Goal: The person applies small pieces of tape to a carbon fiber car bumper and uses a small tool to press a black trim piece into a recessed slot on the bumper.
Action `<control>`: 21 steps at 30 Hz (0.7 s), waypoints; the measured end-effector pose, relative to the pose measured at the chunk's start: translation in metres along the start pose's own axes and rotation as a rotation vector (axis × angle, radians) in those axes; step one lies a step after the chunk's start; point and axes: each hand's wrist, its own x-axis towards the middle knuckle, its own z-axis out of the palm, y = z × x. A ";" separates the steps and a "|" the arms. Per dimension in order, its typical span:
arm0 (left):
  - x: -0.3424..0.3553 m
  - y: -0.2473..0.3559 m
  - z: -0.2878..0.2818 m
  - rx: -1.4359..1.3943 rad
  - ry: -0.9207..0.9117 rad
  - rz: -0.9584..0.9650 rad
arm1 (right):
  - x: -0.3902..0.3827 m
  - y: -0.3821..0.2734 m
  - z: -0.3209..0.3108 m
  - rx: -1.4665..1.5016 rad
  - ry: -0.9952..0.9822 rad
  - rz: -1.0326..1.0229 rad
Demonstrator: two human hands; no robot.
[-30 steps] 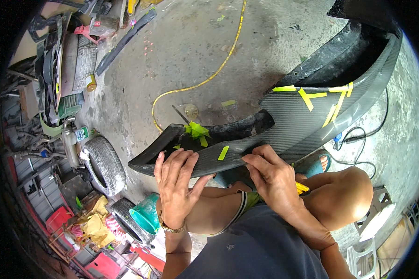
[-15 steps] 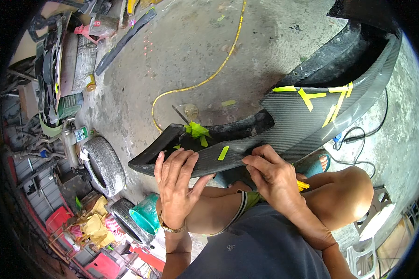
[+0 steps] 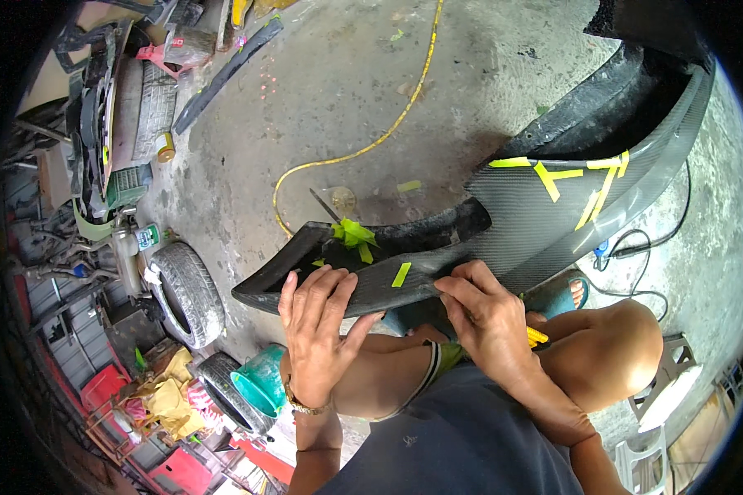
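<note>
A long black carbon-fibre car body panel point(image 3: 545, 239) with a woven surface lies across in front of me. My left hand point(image 3: 315, 334) rests on its near edge toward the left end, fingers stretched and thumb spread apart. Farther right along that edge, my right hand point(image 3: 489, 318) is closed in a pinch, its fingertips at the panel; what they pinch is hidden. A ridged yellow tool handle point(image 3: 537, 336) sticks out behind the right palm, its remainder covered. Yellow-green tape strips point(image 3: 401, 275) stick to the panel, and a crumpled tape bunch point(image 3: 354, 233) sits at its left hollow.
A yellow hose point(image 3: 363, 152) curves over the concrete floor beyond the panel. Tyres point(image 3: 187, 294), a teal bucket point(image 3: 260, 379) and piled parts stand at left. A dark cable point(image 3: 645, 246) coils at right, near a white plastic stool point(image 3: 644, 462).
The view has shifted slightly, so the panel appears a little to the right. Both hands keep nearly the same places on its edge.
</note>
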 end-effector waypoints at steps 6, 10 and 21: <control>0.000 0.000 -0.001 0.000 -0.002 -0.008 | 0.001 0.001 -0.002 0.068 -0.019 0.010; 0.001 0.001 0.000 -0.033 0.013 -0.032 | 0.001 -0.001 -0.002 0.015 -0.008 0.017; 0.001 0.002 0.000 -0.031 0.007 -0.031 | 0.003 -0.003 -0.004 -0.003 -0.024 0.030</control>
